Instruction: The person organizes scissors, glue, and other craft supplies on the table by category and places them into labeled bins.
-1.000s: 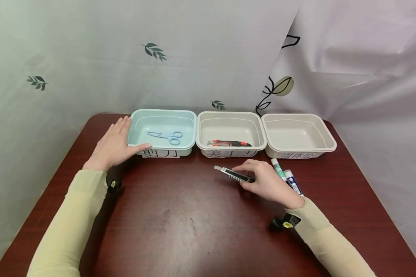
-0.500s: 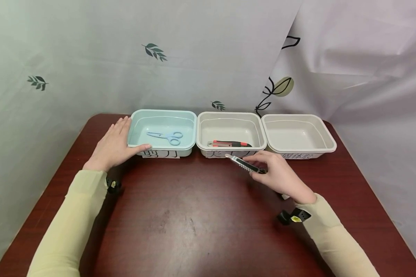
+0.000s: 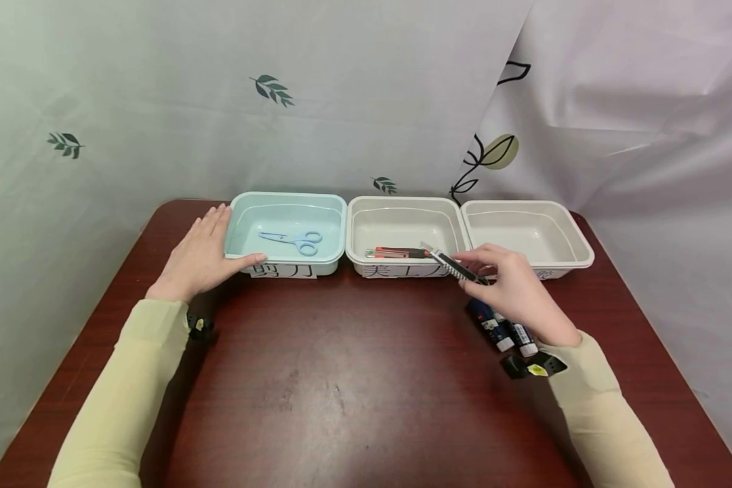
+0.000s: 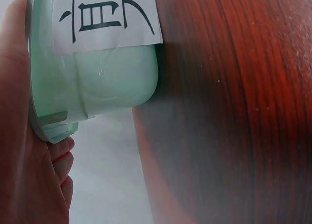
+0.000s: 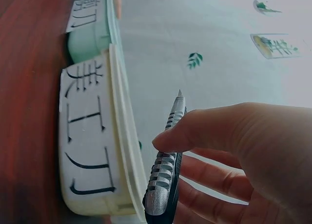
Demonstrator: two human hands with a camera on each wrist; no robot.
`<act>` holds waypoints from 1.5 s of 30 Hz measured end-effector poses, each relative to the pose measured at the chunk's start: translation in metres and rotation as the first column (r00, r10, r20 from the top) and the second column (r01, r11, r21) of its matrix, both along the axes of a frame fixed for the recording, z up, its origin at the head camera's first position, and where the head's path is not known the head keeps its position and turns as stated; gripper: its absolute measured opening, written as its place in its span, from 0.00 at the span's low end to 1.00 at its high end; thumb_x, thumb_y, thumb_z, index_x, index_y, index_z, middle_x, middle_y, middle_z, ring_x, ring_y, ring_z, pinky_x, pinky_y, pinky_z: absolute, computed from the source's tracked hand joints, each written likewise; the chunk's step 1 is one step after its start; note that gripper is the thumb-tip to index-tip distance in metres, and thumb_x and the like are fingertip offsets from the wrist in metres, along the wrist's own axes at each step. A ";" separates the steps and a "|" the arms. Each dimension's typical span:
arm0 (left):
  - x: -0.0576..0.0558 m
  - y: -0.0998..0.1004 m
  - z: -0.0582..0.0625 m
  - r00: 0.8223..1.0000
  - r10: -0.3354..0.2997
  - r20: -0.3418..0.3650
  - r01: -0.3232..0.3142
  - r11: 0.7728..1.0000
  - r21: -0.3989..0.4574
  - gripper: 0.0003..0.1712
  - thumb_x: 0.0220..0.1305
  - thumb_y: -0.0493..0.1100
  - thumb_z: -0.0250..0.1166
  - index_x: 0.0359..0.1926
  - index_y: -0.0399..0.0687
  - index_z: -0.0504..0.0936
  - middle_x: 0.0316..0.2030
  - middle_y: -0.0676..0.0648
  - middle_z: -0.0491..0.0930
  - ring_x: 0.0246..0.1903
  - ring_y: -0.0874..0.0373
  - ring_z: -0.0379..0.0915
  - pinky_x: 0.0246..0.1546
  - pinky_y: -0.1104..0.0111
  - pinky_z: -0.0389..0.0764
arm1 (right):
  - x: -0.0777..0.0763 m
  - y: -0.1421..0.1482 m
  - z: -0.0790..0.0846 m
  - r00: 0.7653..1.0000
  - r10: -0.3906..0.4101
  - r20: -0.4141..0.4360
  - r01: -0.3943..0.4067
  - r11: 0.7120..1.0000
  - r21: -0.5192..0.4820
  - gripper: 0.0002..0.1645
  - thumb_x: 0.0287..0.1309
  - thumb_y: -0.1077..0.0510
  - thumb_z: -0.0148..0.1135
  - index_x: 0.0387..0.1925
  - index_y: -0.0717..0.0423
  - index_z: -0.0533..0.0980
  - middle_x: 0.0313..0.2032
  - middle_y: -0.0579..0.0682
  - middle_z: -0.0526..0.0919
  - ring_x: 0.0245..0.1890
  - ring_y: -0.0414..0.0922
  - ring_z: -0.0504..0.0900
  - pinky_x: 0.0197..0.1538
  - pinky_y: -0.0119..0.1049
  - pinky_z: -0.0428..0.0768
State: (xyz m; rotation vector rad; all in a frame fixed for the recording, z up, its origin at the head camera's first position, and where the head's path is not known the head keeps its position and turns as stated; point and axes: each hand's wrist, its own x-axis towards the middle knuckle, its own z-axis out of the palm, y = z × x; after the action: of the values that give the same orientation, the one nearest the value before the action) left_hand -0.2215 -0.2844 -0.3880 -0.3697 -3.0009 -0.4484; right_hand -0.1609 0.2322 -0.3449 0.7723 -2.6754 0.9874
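My right hand [image 3: 512, 291] pinches a silver-and-black utility knife [image 3: 456, 267] between thumb and fingers, raised over the front right corner of the middle beige bin [image 3: 402, 222]. In the right wrist view the knife [image 5: 165, 177] points upward, its tip past my thumb. A red-and-black utility knife [image 3: 396, 253] lies inside that bin. My left hand [image 3: 194, 256] rests against the light-blue bin [image 3: 287, 197] at its left end, fingers along the side and thumb on the front rim. Pale blue scissors [image 3: 293, 240] lie in the blue bin.
To the right stands another beige bin [image 3: 524, 234], its label partly behind my hand. Dark-blue glue sticks [image 3: 491, 327] lie on the brown table [image 3: 317, 379] under my right wrist. All three bins carry handwritten paper labels and stand by a patterned curtain [image 3: 341, 102].
My right hand has carried the utility knife up and to the right, from above the table to the middle bin's front corner. The left hand has stayed put.
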 end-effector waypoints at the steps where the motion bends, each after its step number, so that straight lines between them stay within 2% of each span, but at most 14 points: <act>1: 0.000 0.000 0.000 1.000 0.000 -0.001 0.000 1.000 0.000 0.70 0.60 0.77 0.61 0.79 0.31 0.43 0.77 0.29 0.46 0.77 0.38 0.36 0.77 0.52 0.37 | -0.001 0.001 0.001 1.000 -0.004 -0.006 0.004 1.000 0.001 0.24 0.51 0.72 0.74 0.52 0.59 0.85 0.40 0.46 0.84 0.36 0.41 0.83 0.41 0.41 0.87; 8: 0.000 0.001 0.001 1.000 -0.001 -0.001 0.001 1.000 -0.001 0.70 0.60 0.77 0.62 0.79 0.31 0.43 0.77 0.29 0.46 0.77 0.38 0.37 0.77 0.51 0.38 | -0.009 0.002 0.011 0.999 -0.016 -0.036 0.016 1.000 0.003 0.24 0.52 0.72 0.73 0.53 0.58 0.85 0.40 0.47 0.85 0.37 0.42 0.84 0.42 0.41 0.87; 17: -0.001 0.000 0.001 1.000 -0.007 -0.005 0.007 1.000 -0.006 0.70 0.59 0.77 0.62 0.79 0.31 0.43 0.77 0.29 0.46 0.77 0.38 0.38 0.76 0.49 0.41 | -0.024 -0.002 0.028 0.999 -0.011 -0.050 0.011 1.000 0.009 0.25 0.53 0.72 0.70 0.54 0.59 0.84 0.42 0.50 0.85 0.38 0.45 0.84 0.44 0.46 0.86; 24: 0.000 0.000 0.000 1.000 -0.005 -0.006 0.005 1.000 0.004 0.69 0.60 0.77 0.61 0.79 0.31 0.43 0.77 0.29 0.46 0.77 0.38 0.37 0.76 0.49 0.40 | -0.043 -0.015 0.041 0.998 0.030 -0.056 -0.028 0.999 0.043 0.24 0.54 0.69 0.73 0.54 0.60 0.84 0.40 0.50 0.84 0.38 0.46 0.84 0.46 0.44 0.86; 28: 0.000 0.000 0.000 1.000 -0.005 -0.006 0.005 1.000 0.007 0.69 0.61 0.77 0.60 0.79 0.31 0.43 0.77 0.29 0.46 0.77 0.38 0.37 0.77 0.50 0.38 | -0.057 -0.023 0.045 0.998 0.056 -0.041 -0.055 0.998 0.018 0.23 0.55 0.70 0.72 0.54 0.61 0.84 0.40 0.53 0.84 0.39 0.48 0.85 0.46 0.46 0.86; 35: -0.001 0.001 0.001 1.000 -0.010 -0.002 0.010 1.000 0.001 0.68 0.62 0.76 0.60 0.79 0.31 0.41 0.77 0.29 0.45 0.78 0.39 0.36 0.77 0.52 0.36 | -0.079 -0.035 0.056 0.997 0.043 -0.056 -0.044 0.999 -0.015 0.23 0.54 0.71 0.72 0.54 0.60 0.84 0.40 0.52 0.85 0.39 0.48 0.85 0.44 0.43 0.86; 40: -0.001 0.001 0.001 1.000 -0.008 -0.003 0.008 1.000 -0.003 0.69 0.62 0.77 0.59 0.79 0.31 0.41 0.77 0.29 0.45 0.78 0.38 0.36 0.77 0.52 0.36 | -0.093 -0.041 0.058 0.999 0.038 -0.010 -0.037 0.999 0.015 0.23 0.55 0.68 0.72 0.55 0.59 0.84 0.44 0.53 0.85 0.40 0.48 0.85 0.47 0.43 0.85; 45: 0.000 0.001 0.001 1.000 -0.006 0.001 0.006 1.000 0.003 0.68 0.61 0.77 0.60 0.79 0.31 0.42 0.77 0.29 0.46 0.77 0.38 0.36 0.77 0.51 0.37 | -0.110 -0.045 0.048 0.996 0.030 0.081 -0.035 0.998 0.050 0.23 0.56 0.67 0.72 0.55 0.60 0.84 0.46 0.56 0.85 0.41 0.51 0.86 0.47 0.44 0.84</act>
State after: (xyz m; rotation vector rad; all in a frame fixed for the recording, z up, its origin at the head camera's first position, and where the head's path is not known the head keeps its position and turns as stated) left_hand -0.2216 -0.2835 -0.3873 -0.3780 -3.0009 -0.4543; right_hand -0.2708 0.1872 -0.2973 0.8055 -2.7749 0.9805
